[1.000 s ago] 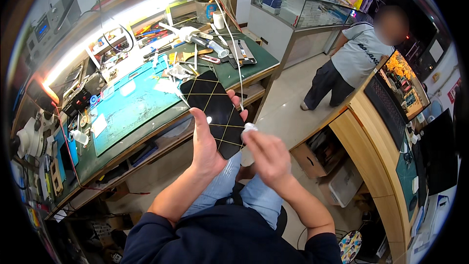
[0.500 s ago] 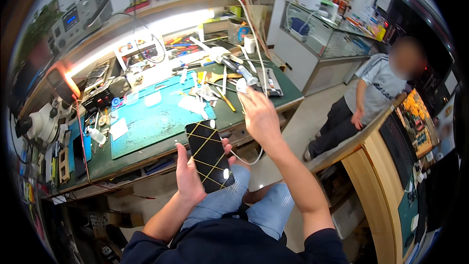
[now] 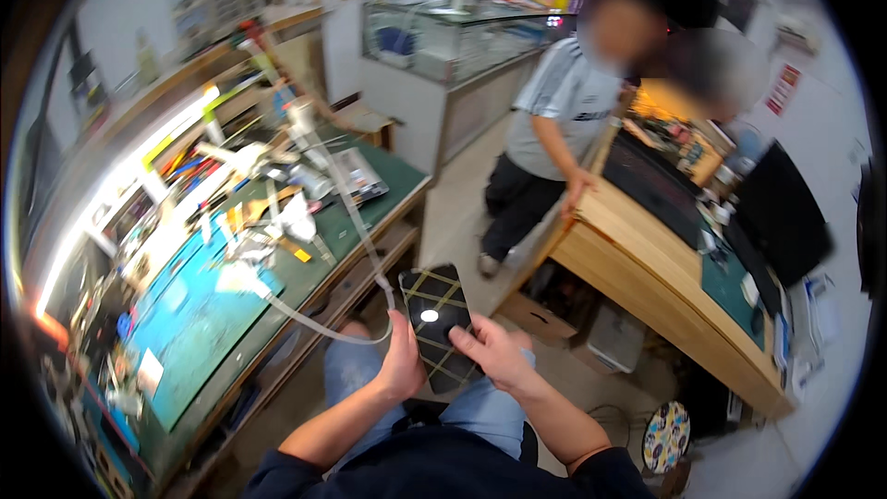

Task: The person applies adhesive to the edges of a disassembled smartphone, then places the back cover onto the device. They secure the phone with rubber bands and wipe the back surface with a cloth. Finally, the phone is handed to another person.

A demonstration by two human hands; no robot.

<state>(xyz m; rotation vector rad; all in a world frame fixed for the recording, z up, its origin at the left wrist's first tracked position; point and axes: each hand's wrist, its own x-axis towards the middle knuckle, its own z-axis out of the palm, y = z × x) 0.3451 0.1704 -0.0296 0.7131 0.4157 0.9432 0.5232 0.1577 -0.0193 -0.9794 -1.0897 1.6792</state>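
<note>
A dark smartphone (image 3: 438, 340) with crossing gold lines over its face is held upright-ish above my lap, a bright reflection on it. My left hand (image 3: 401, 357) grips its left side. My right hand (image 3: 500, 352) holds the right side, its thumb lying on the face; the fingers behind are hidden. A white cable (image 3: 362, 233) hangs from the bench and passes close to the phone's upper left edge; whether it is plugged in I cannot tell.
To the left stands a workbench with a blue mat (image 3: 205, 322) and several scattered tools. A wooden desk (image 3: 637, 266) with a monitor (image 3: 783, 212) is to the right. Another person (image 3: 564, 111) stands beside that desk, near a glass display case (image 3: 434, 44).
My view has swung to the right. My right hand has come down from beside the bench onto the phone. The other person's hand now rests at the desk edge.
</note>
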